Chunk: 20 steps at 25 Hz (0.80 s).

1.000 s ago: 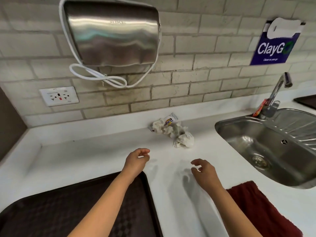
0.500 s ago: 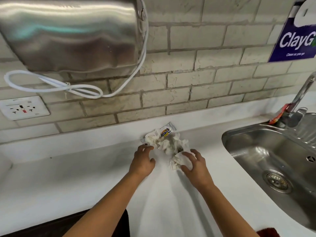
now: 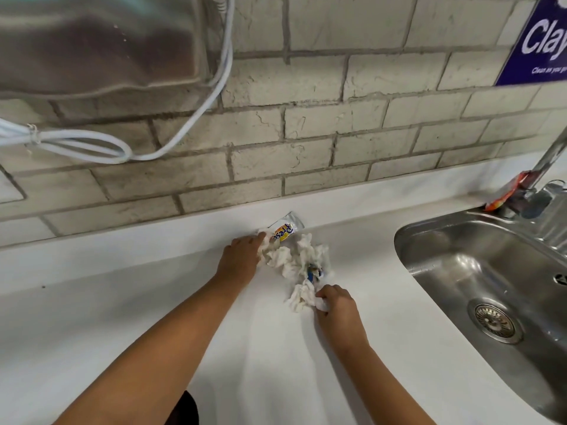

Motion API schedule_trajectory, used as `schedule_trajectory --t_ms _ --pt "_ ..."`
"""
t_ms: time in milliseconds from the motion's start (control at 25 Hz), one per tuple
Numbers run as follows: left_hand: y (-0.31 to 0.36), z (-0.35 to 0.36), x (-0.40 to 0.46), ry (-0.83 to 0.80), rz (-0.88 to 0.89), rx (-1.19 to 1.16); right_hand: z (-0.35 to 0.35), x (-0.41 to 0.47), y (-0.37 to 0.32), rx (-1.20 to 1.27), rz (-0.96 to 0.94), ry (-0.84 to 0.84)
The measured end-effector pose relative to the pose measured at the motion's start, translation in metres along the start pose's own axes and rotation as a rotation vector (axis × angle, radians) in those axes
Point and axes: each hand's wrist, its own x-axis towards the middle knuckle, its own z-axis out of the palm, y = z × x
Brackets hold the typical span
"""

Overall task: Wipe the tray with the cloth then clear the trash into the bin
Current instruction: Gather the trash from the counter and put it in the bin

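A heap of crumpled white tissues (image 3: pixel 291 259) lies on the white counter (image 3: pixel 122 302) near the back wall, with a small printed wrapper (image 3: pixel 283 230) at its far end. My left hand (image 3: pixel 242 259) grips the far left edge of the heap, next to the wrapper. My right hand (image 3: pixel 333 305) pinches a wad of tissue (image 3: pixel 302 297) at the heap's near end. Only a dark corner of the tray (image 3: pixel 187 409) shows at the bottom edge. The cloth and the bin are out of view.
A steel sink (image 3: pixel 478 271) with its tap (image 3: pixel 549 167) fills the right side. A steel hand dryer (image 3: pixel 92 41) hangs on the brick wall at upper left, its white cable (image 3: pixel 92 145) looping below. A blue sign (image 3: pixel 540 41) hangs at upper right.
The view moved in closer to the counter. Both hands went from hovering above the counter to the tissue heap and closed on it, the left at the far edge, the right at the near end.
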Motion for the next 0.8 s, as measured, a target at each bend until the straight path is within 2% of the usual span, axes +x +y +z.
schedule_trajectory --t_ms 80,120,240,360,600,800 --pt "-0.003 0.002 -0.002 0.011 -0.051 -0.091 -0.001 -0.002 -0.001 0.046 -0.003 0.009" --pt "-0.005 0.002 -0.005 0.059 -0.108 -0.232 -0.004 -0.002 -0.003 0.091 0.003 0.015" --pt "-0.01 -0.009 -0.019 0.297 -0.277 -0.635 -0.017 -0.004 -0.006 0.25 0.105 0.034" --pt "-0.005 -0.027 -0.051 0.434 -0.331 -0.764 -0.028 -0.017 -0.012 0.332 0.138 0.07" --pt "0.027 -0.05 -0.129 0.257 -0.332 -1.297 -0.053 -0.063 -0.039 0.417 0.086 0.14" --pt "0.051 -0.067 -0.215 0.142 -0.276 -1.402 -0.086 -0.128 -0.066 0.463 0.034 0.219"
